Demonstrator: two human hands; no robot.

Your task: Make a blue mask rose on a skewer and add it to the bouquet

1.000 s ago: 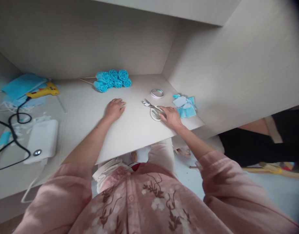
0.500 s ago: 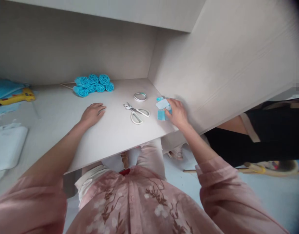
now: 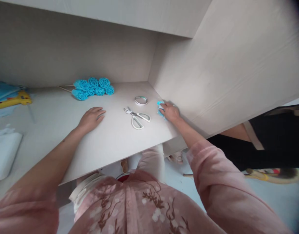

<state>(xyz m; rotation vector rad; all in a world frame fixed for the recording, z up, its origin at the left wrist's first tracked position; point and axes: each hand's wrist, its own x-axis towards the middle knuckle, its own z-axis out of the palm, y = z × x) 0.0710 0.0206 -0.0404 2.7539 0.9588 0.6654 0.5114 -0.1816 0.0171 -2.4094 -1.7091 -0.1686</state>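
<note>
My left hand (image 3: 91,118) rests flat on the tabletop with its fingers apart, holding nothing. At the side panel, my right hand (image 3: 171,112) is curled over small blue paper pieces (image 3: 160,104), its fingertips closed on them. Most of the pieces are hidden under the fingers. Between the hands lies a pair of scissors (image 3: 137,119) with white handles, its blades slightly apart and a white scrap at them. Just behind the scissors is a white roll of tape (image 3: 141,100).
Several blue paper roses (image 3: 93,87) on thin sticks lie near the back panel. On the far left are a yellow glue gun (image 3: 21,97), blue paper (image 3: 4,90) and a white bag-like item (image 3: 5,154). Another person's dark clothing (image 3: 281,130) shows beyond the right panel.
My right hand has moved slightly left and now covers the pieces, including the pale rectangle seen before. My left hand stays resting on the table. The view has shifted slightly.
</note>
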